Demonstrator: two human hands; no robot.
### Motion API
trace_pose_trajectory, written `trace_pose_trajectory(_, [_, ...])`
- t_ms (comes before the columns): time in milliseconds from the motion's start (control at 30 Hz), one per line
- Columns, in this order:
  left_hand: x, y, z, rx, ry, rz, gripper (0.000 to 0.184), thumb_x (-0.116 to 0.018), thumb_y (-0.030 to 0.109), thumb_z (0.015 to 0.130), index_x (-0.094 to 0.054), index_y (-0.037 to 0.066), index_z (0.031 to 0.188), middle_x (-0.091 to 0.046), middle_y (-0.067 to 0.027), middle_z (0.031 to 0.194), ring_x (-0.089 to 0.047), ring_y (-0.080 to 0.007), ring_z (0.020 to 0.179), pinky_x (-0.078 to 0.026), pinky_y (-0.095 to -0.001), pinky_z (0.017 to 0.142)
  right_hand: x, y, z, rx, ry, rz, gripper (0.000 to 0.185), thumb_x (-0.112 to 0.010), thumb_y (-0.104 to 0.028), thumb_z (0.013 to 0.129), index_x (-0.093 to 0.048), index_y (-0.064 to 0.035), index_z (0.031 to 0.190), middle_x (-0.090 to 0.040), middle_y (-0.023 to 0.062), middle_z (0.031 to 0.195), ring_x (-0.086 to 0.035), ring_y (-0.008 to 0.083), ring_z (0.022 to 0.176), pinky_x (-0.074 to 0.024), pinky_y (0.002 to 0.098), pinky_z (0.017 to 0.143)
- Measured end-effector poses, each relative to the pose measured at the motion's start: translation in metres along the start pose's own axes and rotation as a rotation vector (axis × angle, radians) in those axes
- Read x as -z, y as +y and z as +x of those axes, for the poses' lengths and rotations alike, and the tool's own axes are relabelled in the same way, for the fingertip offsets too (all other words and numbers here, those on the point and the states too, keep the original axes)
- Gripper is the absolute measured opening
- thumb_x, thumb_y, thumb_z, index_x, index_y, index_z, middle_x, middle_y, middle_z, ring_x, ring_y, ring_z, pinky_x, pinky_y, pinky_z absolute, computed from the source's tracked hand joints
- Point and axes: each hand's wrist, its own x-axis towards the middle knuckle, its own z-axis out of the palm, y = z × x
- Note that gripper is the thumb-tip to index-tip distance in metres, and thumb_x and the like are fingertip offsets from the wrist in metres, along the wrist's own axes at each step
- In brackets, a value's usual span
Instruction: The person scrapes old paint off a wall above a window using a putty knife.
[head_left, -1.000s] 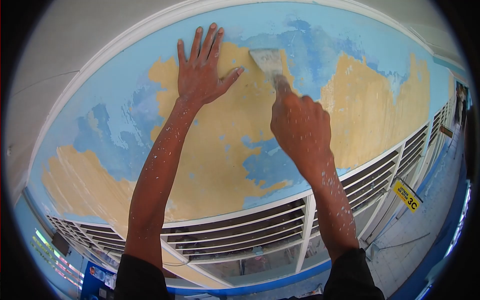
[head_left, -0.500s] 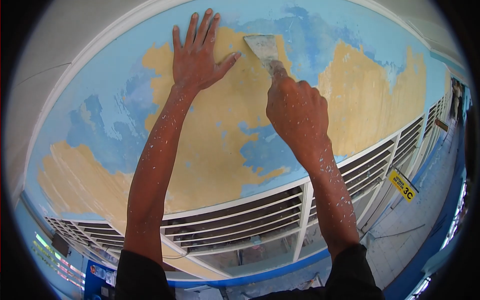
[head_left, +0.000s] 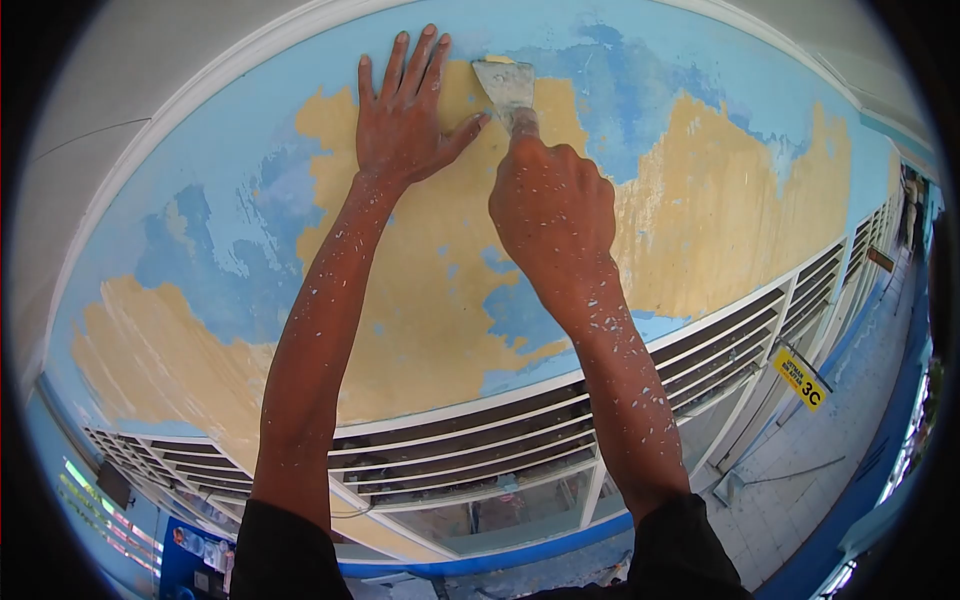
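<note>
My left hand [head_left: 400, 125] lies flat on the wall [head_left: 400, 330], fingers spread, holding nothing. My right hand [head_left: 553, 205] is closed around the handle of a metal scraper [head_left: 508, 85], just right of my left hand. The scraper's wide blade meets the wall at the top edge of a bare yellow patch, where blue paint begins. Light and darker blue paint surrounds the yellow areas. Small pale flakes dot both forearms.
White slatted louvres [head_left: 480, 450] run below the painted wall. A yellow sign [head_left: 800, 378] marked 3C juts out at the right, above a tiled floor [head_left: 800, 480]. White moulding [head_left: 210, 75] borders the wall's top. A person stands far right.
My right hand and the scraper have moved left, closer to my left hand. My left hand keeps its place on the wall. The camera view has shifted slightly.
</note>
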Motion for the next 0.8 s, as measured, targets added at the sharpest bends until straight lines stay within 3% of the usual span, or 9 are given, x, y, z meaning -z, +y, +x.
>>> trace_pose_trajectory(167, [0.004,0.000,-0.001,0.006,-0.037,0.055,0.095,-0.065,0.068,0.087,-0.038,0.013,0.159,-0.034,-0.0046,0.167,-0.029,-0.0292,0.155,-0.016,-0.0636,0.123,0.005,-0.020,-0.008,-0.037,-0.058,-0.038,0.040,-0.067,-0.008,0.086,-0.064,0.0095,0.121,-0.071,0.0178,0.067,-0.075,0.0320,0.064,-0.0585,0.0408,0.056])
trace_pose_trajectory(267, [0.004,0.001,0.000,0.011,-0.011,-0.017,0.097,-0.066,0.067,0.086,-0.036,0.011,0.160,-0.034,-0.0047,0.167,-0.028,-0.0293,0.155,-0.017,-0.0633,0.123,-0.004,-0.021,0.011,-0.097,-0.106,0.095,0.045,-0.061,-0.009,0.091,-0.058,0.0069,0.133,-0.071,0.0259,0.080,-0.074,0.0415,0.077,-0.0588,0.0502,0.067])
trace_pose_trajectory(367, [0.007,-0.001,0.000,0.009,-0.092,0.087,0.100,-0.068,0.065,0.085,-0.034,0.009,0.160,-0.033,-0.0057,0.167,-0.028,-0.0296,0.155,-0.018,-0.0634,0.123,0.008,-0.038,0.000,-0.123,-0.301,0.061,0.045,-0.060,-0.009,0.091,-0.058,0.0061,0.133,-0.071,0.0257,0.080,-0.074,0.0415,0.079,-0.0590,0.0492,0.068])
trace_pose_trajectory(467, [0.003,-0.001,-0.001,0.030,-0.024,-0.022,0.103,-0.070,0.063,0.082,-0.034,0.007,0.160,-0.034,-0.0070,0.167,-0.028,-0.0300,0.156,-0.017,-0.0633,0.123,-0.005,-0.024,0.009,-0.098,-0.122,0.066,0.045,-0.059,-0.009,0.092,-0.057,0.0043,0.135,-0.070,0.0258,0.079,-0.073,0.0418,0.079,-0.0581,0.0492,0.066])
trace_pose_trajectory(600, [0.006,-0.001,-0.003,0.032,-0.026,-0.028,0.104,-0.069,0.066,0.083,-0.034,0.006,0.160,-0.033,-0.0084,0.167,-0.027,-0.0305,0.156,-0.017,-0.0619,0.124,-0.002,-0.019,0.019,-0.017,-0.076,0.078,0.043,-0.059,-0.013,0.094,-0.056,0.0007,0.135,-0.070,0.0250,0.078,-0.073,0.0425,0.076,-0.0564,0.0517,0.064])
trace_pose_trajectory(700, [0.006,-0.002,0.000,0.033,-0.033,-0.010,0.104,-0.067,0.069,0.084,-0.033,0.005,0.160,-0.033,-0.0091,0.167,-0.027,-0.0307,0.156,-0.016,-0.0609,0.125,0.004,-0.022,0.000,-0.096,-0.251,0.014,0.037,-0.058,-0.014,0.096,-0.059,0.0003,0.130,-0.070,0.0236,0.077,-0.072,0.0429,0.075,-0.0562,0.0521,0.063])
trace_pose_trajectory(800, [0.004,-0.001,0.000,0.035,-0.005,-0.043,0.105,-0.065,0.071,0.084,-0.034,0.005,0.159,-0.034,-0.0095,0.167,-0.028,-0.0308,0.155,-0.016,-0.0605,0.125,-0.001,-0.007,0.016,-0.001,-0.015,-0.026,0.036,-0.064,-0.012,0.090,-0.065,0.0056,0.121,-0.071,0.0198,0.075,-0.075,0.0331,0.070,-0.0585,0.0432,0.058])
